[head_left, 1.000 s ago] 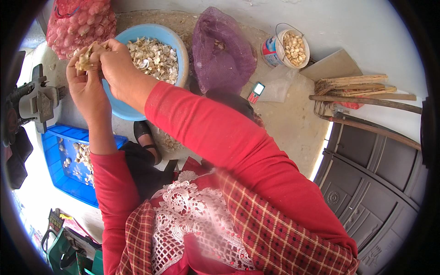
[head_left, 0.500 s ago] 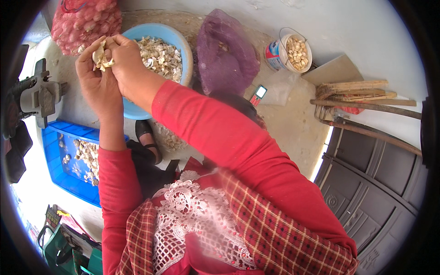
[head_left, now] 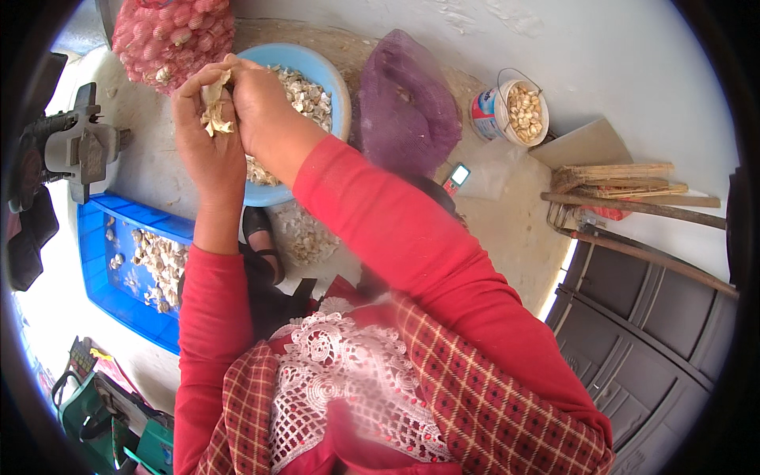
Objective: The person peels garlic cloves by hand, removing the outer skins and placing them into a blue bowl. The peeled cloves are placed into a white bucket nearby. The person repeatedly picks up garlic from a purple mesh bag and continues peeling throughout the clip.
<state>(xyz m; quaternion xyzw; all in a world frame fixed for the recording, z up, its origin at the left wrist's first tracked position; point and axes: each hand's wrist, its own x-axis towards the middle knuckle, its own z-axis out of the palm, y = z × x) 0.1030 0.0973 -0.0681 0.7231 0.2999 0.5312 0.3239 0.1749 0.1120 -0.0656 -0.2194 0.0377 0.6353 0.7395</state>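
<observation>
Head view: left hand (head_left: 207,150) and right hand (head_left: 265,107) jointly pinch a pale, papery-skinned garlic bulb (head_left: 214,107), fingers partly hiding it.

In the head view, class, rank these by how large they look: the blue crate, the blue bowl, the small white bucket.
1. blue crate, partly hidden by the arm
2. blue bowl, also partly hidden, so these two are unsure
3. small white bucket, clearly smallest

A home yard: concrete floor (head_left: 514,229), garlic sack (head_left: 170,36), firewood sticks (head_left: 625,180).
</observation>
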